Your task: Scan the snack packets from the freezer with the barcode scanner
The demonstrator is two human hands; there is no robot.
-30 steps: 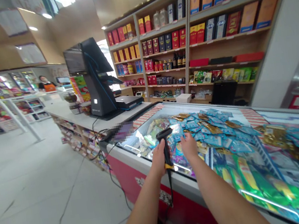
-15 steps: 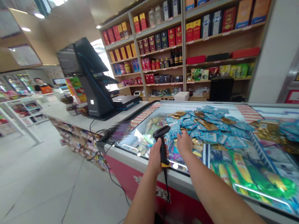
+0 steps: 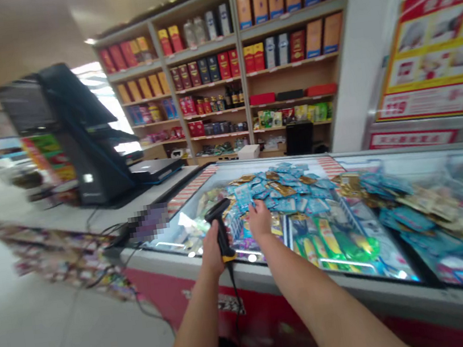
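My left hand (image 3: 213,251) is closed around the grip of a black barcode scanner (image 3: 220,226) with a yellow end and a cable hanging down. The scanner's head points up and right, over the glass top of a chest freezer (image 3: 176,268). My right hand (image 3: 260,219) pinches a small blue packet (image 3: 243,196) by its lower edge, just right of the scanner head. Behind it, a heap of blue and gold packets (image 3: 292,191) lies on the glass. Long green and yellow packages (image 3: 330,237) show through the glass below.
At left, a dark checkout terminal (image 3: 82,154) stands on a counter (image 3: 132,202). More blue and gold packets (image 3: 410,217) lie on the right part of the freezer. Shelves of boxed goods (image 3: 208,70) line the back, beside a red and yellow poster (image 3: 432,42). Cables (image 3: 147,311) hang along the front.
My view has swung to the right, so the wall poster and more of the right-hand packets show. Both hands keep their hold, with little movement relative to the freezer.
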